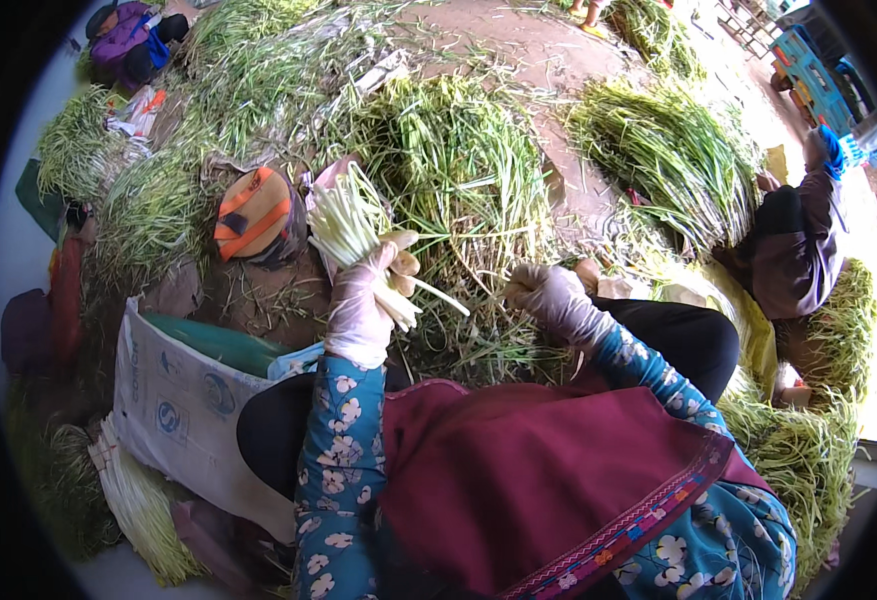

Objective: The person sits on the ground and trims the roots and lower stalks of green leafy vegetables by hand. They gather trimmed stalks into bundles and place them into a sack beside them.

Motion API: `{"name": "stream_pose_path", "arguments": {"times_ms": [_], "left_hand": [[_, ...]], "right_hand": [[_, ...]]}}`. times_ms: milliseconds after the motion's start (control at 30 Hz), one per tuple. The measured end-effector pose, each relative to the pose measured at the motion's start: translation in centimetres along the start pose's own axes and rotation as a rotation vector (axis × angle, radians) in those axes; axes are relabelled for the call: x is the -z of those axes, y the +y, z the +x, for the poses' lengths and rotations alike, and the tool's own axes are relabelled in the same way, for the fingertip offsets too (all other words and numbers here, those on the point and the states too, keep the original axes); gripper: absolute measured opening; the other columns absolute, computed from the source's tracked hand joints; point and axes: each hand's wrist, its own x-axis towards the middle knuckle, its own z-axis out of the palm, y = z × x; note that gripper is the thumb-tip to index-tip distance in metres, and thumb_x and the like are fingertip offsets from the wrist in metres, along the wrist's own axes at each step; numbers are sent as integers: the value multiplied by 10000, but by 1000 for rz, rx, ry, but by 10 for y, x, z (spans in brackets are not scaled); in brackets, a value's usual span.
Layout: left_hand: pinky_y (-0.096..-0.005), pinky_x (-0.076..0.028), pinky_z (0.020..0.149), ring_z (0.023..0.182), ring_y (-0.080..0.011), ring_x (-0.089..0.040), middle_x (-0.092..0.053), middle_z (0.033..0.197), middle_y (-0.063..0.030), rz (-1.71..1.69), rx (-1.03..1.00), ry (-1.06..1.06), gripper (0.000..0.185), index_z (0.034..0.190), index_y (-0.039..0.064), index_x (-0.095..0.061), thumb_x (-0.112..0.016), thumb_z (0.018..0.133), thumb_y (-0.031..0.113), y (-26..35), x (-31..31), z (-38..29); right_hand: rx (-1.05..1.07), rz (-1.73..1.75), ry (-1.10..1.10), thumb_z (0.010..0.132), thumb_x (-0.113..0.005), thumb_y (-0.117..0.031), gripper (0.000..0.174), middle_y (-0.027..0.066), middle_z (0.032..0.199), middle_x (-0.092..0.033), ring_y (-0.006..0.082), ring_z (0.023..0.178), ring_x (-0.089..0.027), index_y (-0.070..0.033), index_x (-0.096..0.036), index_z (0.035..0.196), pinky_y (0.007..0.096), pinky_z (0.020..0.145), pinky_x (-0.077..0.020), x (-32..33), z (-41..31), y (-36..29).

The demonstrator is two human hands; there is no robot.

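Note:
My left hand (pixel 362 304), in a pale thin glove, grips a bundle of whitish-green plant stalks (pixel 344 221) upright before me. One loose stalk juts from the bundle towards the right. My right hand (pixel 554 298), gloved too, is level with it on the right, over the near edge of a large heap of long green leafy stalks (pixel 453 165). Its fingers are curled together; whether a thin stem is between them cannot be made out.
A round stool-like seat with orange bands (pixel 254 214) is at the left. A white printed sack (pixel 198 405) lies beside my left knee, near a pale stalk bundle (pixel 138 502). Seated people (pixel 802 232) and more green heaps (pixel 663 150) surround me.

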Motion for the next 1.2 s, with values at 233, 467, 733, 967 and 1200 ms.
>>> {"name": "stream_pose_path", "arguments": {"times_ms": [233,467,733,967,1200], "left_hand": [[-227,-529,611,767,-139,-636,-668,912,-77,88,-13,49,341,1145,-24,-614,-631,903,215,-9,-12,4],[-340,-542,785,705,-152,-620,-632,775,-43,-113,81,176,318,1103,-9,-637,-607,927,255,-14,2,12],[-229,-375,487,491,-33,-396,-412,592,72,-160,-374,-66,606,1432,54,-328,-593,940,288,40,-2,8],[-241,-393,576,484,-50,-391,-390,562,64,-504,71,-63,382,1292,48,-515,-516,976,262,-20,9,30],[-266,-382,600,576,-71,-385,-394,639,63,-693,11,41,331,1225,60,-546,-540,964,263,-21,38,31]], "right_hand": [[104,748,-366,900,-670,-310,293,-15,782,-631,68,636,-549,-55,-659,1046,223,560,-455,-20,10,-30],[69,601,-396,906,-630,-239,208,48,657,-610,143,562,-585,-69,-649,1023,297,536,-472,-66,58,-11],[119,871,-109,875,-605,-136,414,142,1279,-575,224,1124,-575,-50,-521,1272,335,940,-470,-52,140,107],[11,344,49,895,-583,-174,290,134,1014,-653,257,891,-616,-94,-598,1174,348,758,-497,-61,161,99],[72,794,-287,835,-725,-193,264,34,835,-710,11,559,-529,-43,-703,1051,168,428,-339,40,142,86]]}}
